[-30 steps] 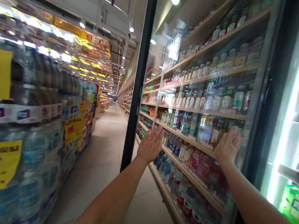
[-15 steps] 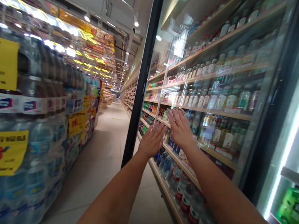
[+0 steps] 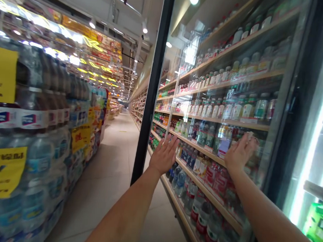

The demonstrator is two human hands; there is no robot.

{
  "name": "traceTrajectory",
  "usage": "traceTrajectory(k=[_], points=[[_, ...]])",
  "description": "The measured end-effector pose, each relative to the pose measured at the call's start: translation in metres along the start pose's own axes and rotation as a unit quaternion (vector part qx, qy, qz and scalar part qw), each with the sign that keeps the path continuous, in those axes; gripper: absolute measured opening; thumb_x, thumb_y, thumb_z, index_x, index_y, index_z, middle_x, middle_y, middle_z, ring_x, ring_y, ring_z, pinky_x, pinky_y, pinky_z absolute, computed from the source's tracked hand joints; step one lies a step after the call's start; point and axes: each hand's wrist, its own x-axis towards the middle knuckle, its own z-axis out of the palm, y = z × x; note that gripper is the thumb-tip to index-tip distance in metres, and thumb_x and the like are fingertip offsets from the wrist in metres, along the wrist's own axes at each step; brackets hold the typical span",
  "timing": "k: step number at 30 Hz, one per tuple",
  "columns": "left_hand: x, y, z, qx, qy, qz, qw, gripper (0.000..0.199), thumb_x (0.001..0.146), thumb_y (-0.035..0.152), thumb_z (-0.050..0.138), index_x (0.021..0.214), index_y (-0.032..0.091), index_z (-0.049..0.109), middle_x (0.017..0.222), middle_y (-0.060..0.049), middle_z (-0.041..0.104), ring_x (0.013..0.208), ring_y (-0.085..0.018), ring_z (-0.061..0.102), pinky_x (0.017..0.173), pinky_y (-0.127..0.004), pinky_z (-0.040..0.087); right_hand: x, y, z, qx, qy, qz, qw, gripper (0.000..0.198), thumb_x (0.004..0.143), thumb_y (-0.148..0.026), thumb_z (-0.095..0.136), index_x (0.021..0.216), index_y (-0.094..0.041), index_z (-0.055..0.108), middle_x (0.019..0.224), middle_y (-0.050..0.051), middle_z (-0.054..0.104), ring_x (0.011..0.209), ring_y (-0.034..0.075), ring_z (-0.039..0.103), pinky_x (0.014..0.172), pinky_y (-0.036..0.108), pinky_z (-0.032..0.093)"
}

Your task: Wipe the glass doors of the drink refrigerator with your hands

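My left hand [image 3: 163, 155] lies flat with its fingers spread against the open glass door [image 3: 188, 69], near its dark frame on the left. Farther right, my right hand [image 3: 238, 154] presses a small pale cloth [image 3: 250, 135] to the same pane. Only a bit of this cloth shows past the fingertips, so its full shape is hidden. A small lavender label [image 3: 223, 147] is on the pane beside my right hand. Behind the glass are shelves of bottled drinks [image 3: 204, 135].
Stacked packs of bottled water [image 3: 40, 153] and dark drinks [image 3: 32, 101] stand at left with yellow price signs [image 3: 3, 170]. A tiled aisle [image 3: 115, 151] runs between them and the door. A lit cooler interior [image 3: 311, 146] with a green pack [image 3: 318, 224] is at right.
My right hand has slid right across the glass with the cloth, from beside my left hand toward the door's right part. My left hand stays in place. The view has shifted slightly.
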Motion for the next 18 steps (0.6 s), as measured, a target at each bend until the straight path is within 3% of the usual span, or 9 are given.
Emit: traceTrajectory(k=[2,8,10,13,15,18], points=[[0.000,0.000,0.001,0.000,-0.001,-0.002,1.000,0.064,0.099,0.029,0.047,0.159,0.016,0.028,0.165,-0.006,0.019,0.155,-0.026,0.007,0.129,-0.049,0.017,-0.004,-0.027,0.005,0.014,-0.003,-0.024,1.000,0.061,0.099,-0.026,0.034,0.159,-0.018,0.029,0.162,0.021,0.027,0.151,0.038,0.021,0.116,0.069,0.027],[0.000,0.000,0.001,-0.001,-0.013,-0.002,1.000,0.065,0.099,0.029,0.047,0.159,0.016,0.025,0.165,-0.007,0.017,0.155,-0.027,0.007,0.129,-0.049,0.018,-0.039,-0.103,0.011,0.062,-0.115,-0.242,0.961,0.063,0.098,-0.021,0.038,0.160,-0.021,0.025,0.165,0.014,0.026,0.154,0.034,0.015,0.120,0.060,0.027],[0.001,0.000,0.000,0.004,-0.016,-0.003,1.000,0.065,0.099,0.030,0.046,0.159,0.016,0.025,0.165,-0.007,0.017,0.155,-0.027,0.006,0.129,-0.049,0.018,-0.047,-0.108,0.008,0.073,-0.138,-0.306,0.939,0.063,0.097,-0.018,0.041,0.159,-0.022,0.030,0.164,0.012,0.030,0.155,0.032,0.016,0.121,0.057,0.028],[0.001,0.000,0.000,0.007,-0.024,-0.005,1.000,0.064,0.100,0.031,0.046,0.159,0.015,0.026,0.165,-0.007,0.017,0.155,-0.027,0.006,0.129,-0.049,0.017,-0.046,-0.092,0.003,0.077,-0.180,-0.377,0.905,0.060,0.096,-0.016,0.043,0.155,-0.025,0.039,0.162,0.009,0.036,0.154,0.029,0.021,0.122,0.053,0.029],[0.001,0.000,0.000,0.004,-0.029,-0.006,1.000,0.065,0.100,0.031,0.046,0.159,0.016,0.026,0.165,-0.007,0.017,0.155,-0.026,0.005,0.129,-0.049,0.017,-0.038,-0.070,0.000,0.068,-0.184,-0.355,0.914,0.059,0.095,-0.017,0.043,0.153,-0.026,0.042,0.161,0.009,0.037,0.153,0.028,0.023,0.121,0.054,0.029],[0.001,0.000,0.001,0.000,-0.023,-0.004,1.000,0.064,0.100,0.030,0.045,0.159,0.015,0.026,0.165,-0.006,0.018,0.155,-0.026,0.004,0.129,-0.048,0.016,-0.022,-0.029,-0.003,0.036,-0.111,-0.196,0.974,0.057,0.096,-0.024,0.043,0.153,-0.022,0.043,0.162,0.013,0.033,0.153,0.031,0.022,0.121,0.059,0.026]])
